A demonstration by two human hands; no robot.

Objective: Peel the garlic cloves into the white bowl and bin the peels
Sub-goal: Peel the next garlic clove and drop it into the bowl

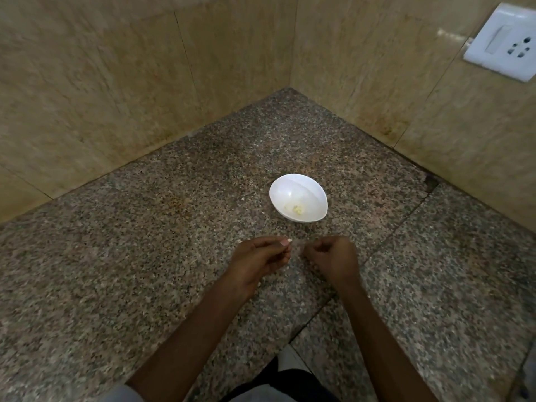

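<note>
Your left hand (261,258) pinches a small pale bit (286,242), clove or peel unclear, your right hand (330,256) has its fingers curled, contents hidden, and the bowl (298,177) sits on the counter (145,256) just beyond both, slightly nearer the right.

head cam | faces forward-down (steeply) | close over corner counter (121,256)

Dim, flat light, faint shadows; a glint in the white bowl (291,194). Wall tiles (87,82) smear, bowing at the edges.
</note>
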